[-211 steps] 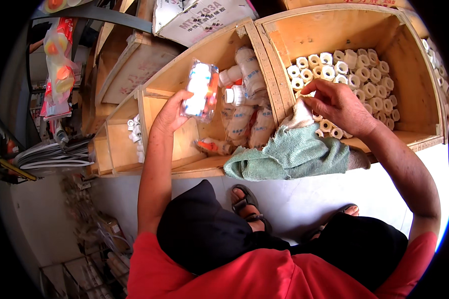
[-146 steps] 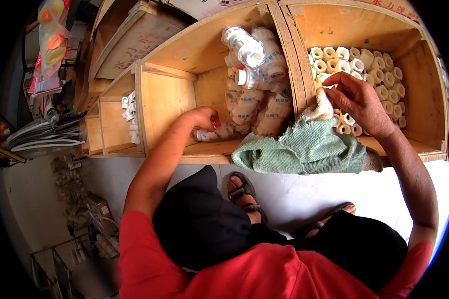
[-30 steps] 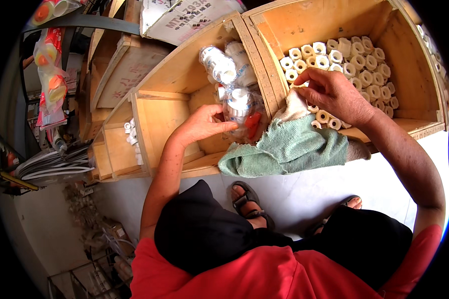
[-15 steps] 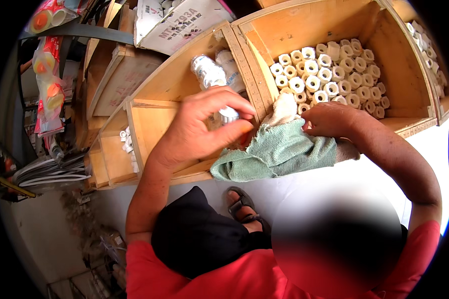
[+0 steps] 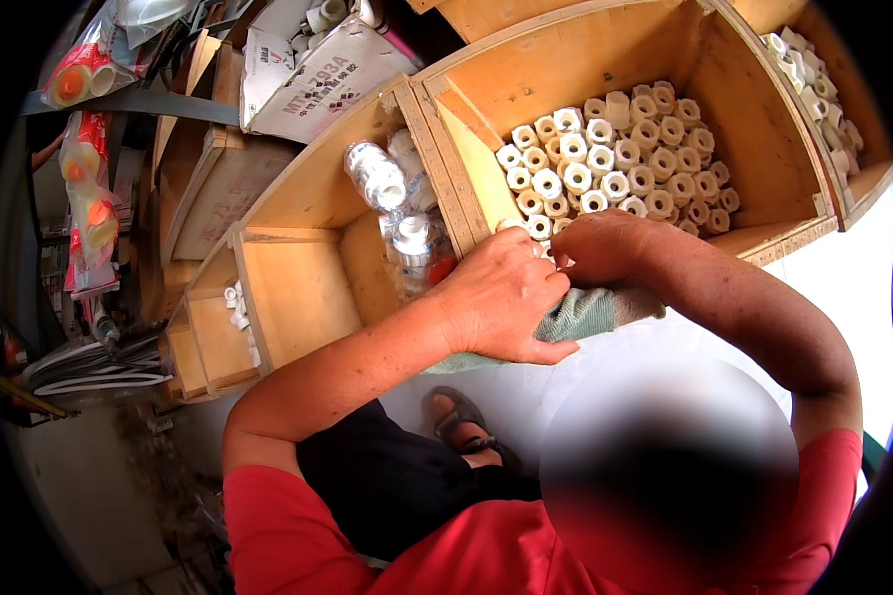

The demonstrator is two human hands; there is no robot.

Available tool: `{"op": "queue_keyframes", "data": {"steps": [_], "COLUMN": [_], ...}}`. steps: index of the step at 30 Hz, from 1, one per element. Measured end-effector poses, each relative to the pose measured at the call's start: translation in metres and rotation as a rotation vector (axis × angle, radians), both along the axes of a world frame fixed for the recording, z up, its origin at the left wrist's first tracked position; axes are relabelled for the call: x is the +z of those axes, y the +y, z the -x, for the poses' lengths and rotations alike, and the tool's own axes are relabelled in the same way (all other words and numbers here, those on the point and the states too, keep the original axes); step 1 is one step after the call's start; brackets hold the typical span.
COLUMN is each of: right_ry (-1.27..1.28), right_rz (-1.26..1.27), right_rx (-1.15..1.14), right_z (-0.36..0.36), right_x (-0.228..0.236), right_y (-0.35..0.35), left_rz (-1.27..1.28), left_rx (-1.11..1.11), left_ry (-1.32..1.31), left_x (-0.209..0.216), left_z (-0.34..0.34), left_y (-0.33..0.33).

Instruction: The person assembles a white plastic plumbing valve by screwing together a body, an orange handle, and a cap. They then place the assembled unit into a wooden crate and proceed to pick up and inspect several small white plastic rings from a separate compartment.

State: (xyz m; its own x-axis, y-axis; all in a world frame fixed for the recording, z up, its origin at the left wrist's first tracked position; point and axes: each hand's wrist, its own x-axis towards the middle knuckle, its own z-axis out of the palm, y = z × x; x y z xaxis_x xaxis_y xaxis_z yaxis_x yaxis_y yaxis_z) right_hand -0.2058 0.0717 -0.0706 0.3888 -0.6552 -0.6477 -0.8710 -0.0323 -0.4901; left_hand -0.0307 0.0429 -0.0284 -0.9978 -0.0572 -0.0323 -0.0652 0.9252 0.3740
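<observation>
My left hand (image 5: 506, 297) lies over a green cloth (image 5: 590, 312) draped on the front edge of a wooden bin. Its fingers curl downward, and the thumb sticks out along the cloth. Fingertips of my right hand (image 5: 600, 246) are bent together right beside my left fingers. What either hand grips is hidden. Just beyond them, many white plastic pipe fittings (image 5: 625, 154) with hexagonal ends stand packed in the bin (image 5: 764, 139). Cloth shows below both hands, with a paler, beige part at its right end.
Left of the divider, a second compartment (image 5: 303, 288) holds clear-bagged white fittings (image 5: 412, 233). Smaller white fittings (image 5: 236, 302) sit farther left, and others (image 5: 819, 94) at far right. A white carton (image 5: 308, 74) stands behind. Bagged parts (image 5: 94, 208) hang at the left. My sandalled foot (image 5: 456, 416) is below.
My left hand has moved right and down from above the left compartment onto the cloth, beside my right hand. The bins have shifted left in view.
</observation>
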Motion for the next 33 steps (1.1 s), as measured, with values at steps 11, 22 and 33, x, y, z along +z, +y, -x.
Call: {"op": "queue_keyframes", "data": {"steps": [11, 22, 33], "right_ry": [0.021, 0.047, 0.043], "right_rz": [0.019, 0.047, 0.071], "right_rx": [0.045, 0.015, 0.016], "right_z": [-0.0011, -0.0029, -0.0029], "right_x": [-0.0020, -0.0079, -0.0093], "right_y": [0.0014, 0.0033, 0.0028], "left_rz": [0.011, 0.003, 0.013], "left_rx": [0.005, 0.003, 0.002], "left_ry": [0.034, -0.008, -0.045], "left_x": [-0.0010, 0.0005, 0.0030], "left_z": [0.0006, 0.0000, 0.0004], "left_y": [0.0008, 0.0012, 0.0032]}}
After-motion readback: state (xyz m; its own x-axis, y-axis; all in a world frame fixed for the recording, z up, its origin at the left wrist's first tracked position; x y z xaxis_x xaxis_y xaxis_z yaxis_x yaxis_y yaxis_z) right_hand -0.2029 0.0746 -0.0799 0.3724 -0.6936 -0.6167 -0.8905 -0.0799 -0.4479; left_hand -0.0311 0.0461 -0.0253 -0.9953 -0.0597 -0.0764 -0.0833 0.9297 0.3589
